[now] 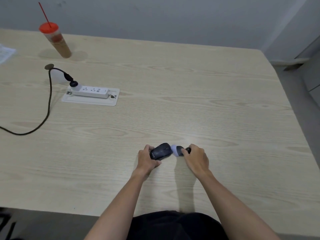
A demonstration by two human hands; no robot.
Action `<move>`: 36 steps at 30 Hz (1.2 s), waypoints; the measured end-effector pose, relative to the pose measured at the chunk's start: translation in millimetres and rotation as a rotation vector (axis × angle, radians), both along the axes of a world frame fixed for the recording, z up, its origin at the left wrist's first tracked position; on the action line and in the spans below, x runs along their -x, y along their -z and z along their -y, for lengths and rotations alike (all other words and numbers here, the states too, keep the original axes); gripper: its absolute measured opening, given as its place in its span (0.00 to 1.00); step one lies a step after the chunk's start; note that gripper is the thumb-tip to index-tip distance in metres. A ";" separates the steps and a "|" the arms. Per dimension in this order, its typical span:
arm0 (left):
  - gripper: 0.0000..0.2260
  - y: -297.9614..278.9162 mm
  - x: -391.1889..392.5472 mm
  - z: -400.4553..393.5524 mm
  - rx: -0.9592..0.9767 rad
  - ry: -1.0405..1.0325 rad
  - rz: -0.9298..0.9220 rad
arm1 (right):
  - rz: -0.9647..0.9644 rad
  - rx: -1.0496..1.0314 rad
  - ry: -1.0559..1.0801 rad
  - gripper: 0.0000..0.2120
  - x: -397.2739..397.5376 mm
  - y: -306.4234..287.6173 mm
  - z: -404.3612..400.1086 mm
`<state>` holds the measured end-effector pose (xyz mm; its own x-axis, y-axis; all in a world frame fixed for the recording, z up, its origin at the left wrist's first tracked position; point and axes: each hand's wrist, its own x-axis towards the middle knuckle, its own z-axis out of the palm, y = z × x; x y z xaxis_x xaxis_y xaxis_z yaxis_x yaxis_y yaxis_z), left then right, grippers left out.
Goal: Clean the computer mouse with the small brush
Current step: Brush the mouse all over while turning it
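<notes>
Left hand (pixel 147 159) clasping black plastic computer mouse (pixel 161 151), its white logo unreadable, right hand (pixel 197 157) pressing small black white-bristled brush (pixel 178 150) against its right end.

On the tabletop (pixel 190 101), the mouse (pixel 161 151) is lying near the front edge, with the brush (pixel 178 150) touching it at 3 o'clock. The power strip (pixel 90 91) is sitting at 10 o'clock from the mouse, and the cup (pixel 56 40) is standing farther off at 11 o'clock.
</notes>
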<state>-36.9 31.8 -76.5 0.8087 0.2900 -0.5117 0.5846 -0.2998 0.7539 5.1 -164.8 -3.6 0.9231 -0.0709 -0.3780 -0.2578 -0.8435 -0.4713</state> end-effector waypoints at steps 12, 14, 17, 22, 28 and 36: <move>0.24 -8.9 7.7 1.8 -0.065 0.031 0.048 | 0.144 -0.161 -0.095 0.15 -4.0 -7.8 -9.8; 0.24 -10.2 12.3 2.6 -0.097 0.041 0.072 | 0.130 -0.120 -0.163 0.16 -5.2 -9.9 -13.8; 0.25 -14.5 14.3 3.7 -0.105 0.052 0.076 | 0.180 0.115 -0.179 0.16 -7.5 -9.8 -14.5; 0.22 -27.5 15.8 8.9 -0.090 0.048 0.134 | 0.003 -0.262 -0.186 0.19 -12.3 -16.2 -20.4; 0.19 -37.4 22.6 18.1 -0.054 0.014 0.207 | 0.154 -0.003 -0.142 0.16 -17.3 -21.7 -25.9; 0.19 -35.3 22.2 17.0 -0.071 0.001 0.212 | 0.064 0.035 -0.194 0.18 -21.4 -38.5 -39.3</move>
<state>-59.0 14.8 -41.2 0.8964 0.3183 -0.3086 0.4150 -0.3576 0.8366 26.5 -125.5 34.9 0.9428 0.0988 -0.3184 -0.0591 -0.8904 -0.4513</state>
